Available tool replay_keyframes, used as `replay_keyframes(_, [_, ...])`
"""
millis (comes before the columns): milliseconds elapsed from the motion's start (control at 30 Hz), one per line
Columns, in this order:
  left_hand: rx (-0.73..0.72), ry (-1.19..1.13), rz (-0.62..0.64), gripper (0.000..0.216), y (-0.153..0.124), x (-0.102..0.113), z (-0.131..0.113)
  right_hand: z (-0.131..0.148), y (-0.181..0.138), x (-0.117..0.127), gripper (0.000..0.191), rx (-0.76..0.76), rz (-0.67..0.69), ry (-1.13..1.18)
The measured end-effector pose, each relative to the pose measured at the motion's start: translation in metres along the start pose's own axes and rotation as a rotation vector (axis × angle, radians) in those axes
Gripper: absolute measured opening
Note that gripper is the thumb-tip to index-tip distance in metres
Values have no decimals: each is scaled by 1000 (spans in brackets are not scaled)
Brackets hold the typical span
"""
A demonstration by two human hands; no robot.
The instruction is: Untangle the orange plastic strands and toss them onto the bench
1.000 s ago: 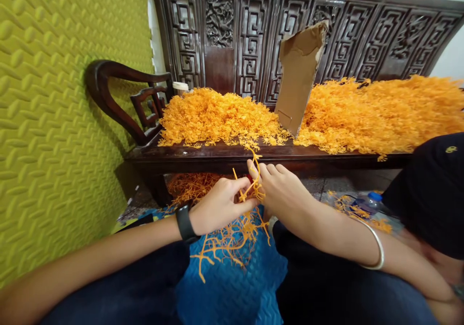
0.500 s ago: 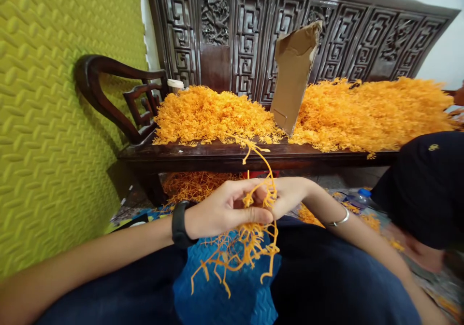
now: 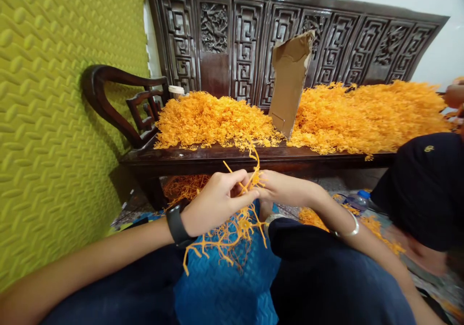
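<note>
My left hand [image 3: 217, 202], with a black watch on its wrist, is closed in a pinch on a bunch of orange plastic sprigs [image 3: 232, 228] that hangs down over my lap. My right hand [image 3: 284, 190], a silver bangle on its wrist, is closed on the top of the same bunch, touching the left fingers. One sprig strand [image 3: 255, 158] rises from between the hands toward the bench edge. Two big heaps of the same orange sprigs lie on the bench, the left heap [image 3: 210, 120] and the right heap [image 3: 366, 117].
A dark carved wooden bench [image 3: 224, 158] stands in front of me, with a torn cardboard piece [image 3: 288, 83] upright between the heaps. A yellow-green padded wall [image 3: 54, 122] is on the left. A blue foam mat [image 3: 224, 291] lies under my legs. A plastic bottle [image 3: 357, 200] and another person's dark-clad body [image 3: 424, 190] are at right.
Both hands rose a little and drew closer to the bench edge. The hanging bunch shifted left, and the long strand between hands and bench became shorter.
</note>
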State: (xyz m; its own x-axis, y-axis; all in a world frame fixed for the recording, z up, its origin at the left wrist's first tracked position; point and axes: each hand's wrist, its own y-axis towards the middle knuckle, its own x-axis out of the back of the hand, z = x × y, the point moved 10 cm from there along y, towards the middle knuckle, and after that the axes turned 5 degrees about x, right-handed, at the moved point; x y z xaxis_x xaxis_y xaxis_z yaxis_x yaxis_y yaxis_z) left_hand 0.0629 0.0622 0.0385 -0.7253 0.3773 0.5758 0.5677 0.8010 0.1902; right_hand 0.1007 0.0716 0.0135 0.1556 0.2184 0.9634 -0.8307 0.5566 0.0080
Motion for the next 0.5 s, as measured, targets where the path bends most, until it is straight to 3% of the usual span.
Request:
replay_keyframes(67, [0, 115, -10, 21, 1, -3, 3, 4, -8, 5, 13, -150, 53, -407])
replay_keyframes(133, [-39, 174, 3, 20, 1, -8, 0, 9, -13, 8, 12, -271, 117, -664])
replay_keyframes(233, [-85, 201, -7, 20, 0, -7, -7, 16, -16, 15, 12, -356, 81, -798])
replay_keyframes(300, [-90, 193, -10, 23, -1, -3, -7, 21, -16, 19, 11, -324, 19, -832])
replay_keyframes(400, [-88, 120, 44, 25, -4, -2, -4, 25, -14, 9, 13, -125, 47, -627])
replay_keyframes(500, [-154, -53, 207, 19, -12, -11, -12, 33, -12, -7, 24, 124, 148, -61])
